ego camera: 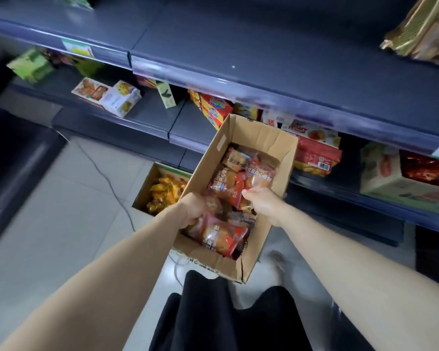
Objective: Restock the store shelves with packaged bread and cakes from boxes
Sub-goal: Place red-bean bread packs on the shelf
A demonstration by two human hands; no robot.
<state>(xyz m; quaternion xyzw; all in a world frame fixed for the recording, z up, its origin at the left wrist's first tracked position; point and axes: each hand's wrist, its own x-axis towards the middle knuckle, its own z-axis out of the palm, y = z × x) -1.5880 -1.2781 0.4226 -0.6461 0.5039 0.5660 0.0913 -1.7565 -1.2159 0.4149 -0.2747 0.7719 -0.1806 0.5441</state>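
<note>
An open cardboard box (261, 138) stands on the floor below me, holding several red-and-clear packs of bread. My left hand (192, 209) reaches in at the box's left wall and grips a bread pack (218, 235) near the front. My right hand (260, 201) is inside the box on the right and pinches the edge of another bread pack (260, 179). More bread packs (238, 158) lie deeper in the box. The dark shelf (289, 79) above is largely bare.
A second box (150, 183) of orange-wrapped snacks sits on the floor to the left. Lower shelves carry biscuit boxes (213, 107), red packs (314, 158) and a carton (390, 181). A gold bag (426, 29) lies on the upper shelf at the right. A cable (104, 173) crosses the tiles.
</note>
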